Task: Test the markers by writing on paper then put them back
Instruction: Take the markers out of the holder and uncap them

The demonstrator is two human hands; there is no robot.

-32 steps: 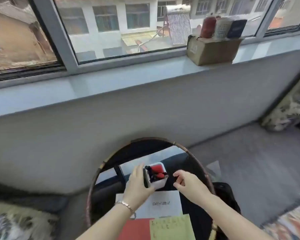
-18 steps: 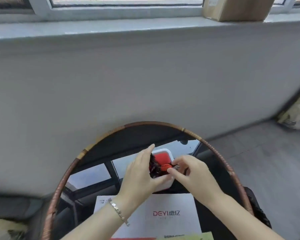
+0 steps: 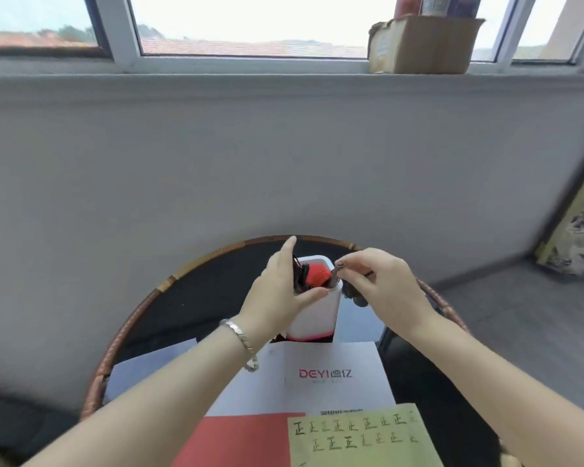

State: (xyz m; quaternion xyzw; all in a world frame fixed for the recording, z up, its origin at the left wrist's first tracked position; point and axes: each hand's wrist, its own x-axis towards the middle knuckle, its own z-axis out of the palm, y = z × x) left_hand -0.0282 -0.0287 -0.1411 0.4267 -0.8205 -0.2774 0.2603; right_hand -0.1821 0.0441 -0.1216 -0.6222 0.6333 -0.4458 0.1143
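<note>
A white pen holder (image 3: 316, 311) stands on the round dark glass table (image 3: 189, 298), with several black and red markers (image 3: 312, 276) sticking out of it. My left hand (image 3: 277, 294) grips the holder's left side, thumb across its front. My right hand (image 3: 375, 284) pinches the top of a grey marker (image 3: 335, 276) that stands at the holder's right rim. A yellow-green paper (image 3: 361, 436) covered with handwritten characters lies at the table's near edge.
A white sheet with a red logo (image 3: 321, 375) and a red sheet (image 3: 240, 439) lie under the yellow paper. The table has a rattan rim (image 3: 132, 318). A grey wall rises behind it, and a cardboard box (image 3: 422, 45) sits on the windowsill.
The camera tilted and came closer to the table. My right hand went from reaching toward the holder to pinching a marker at its right rim. My left hand kept its grip on the holder.
</note>
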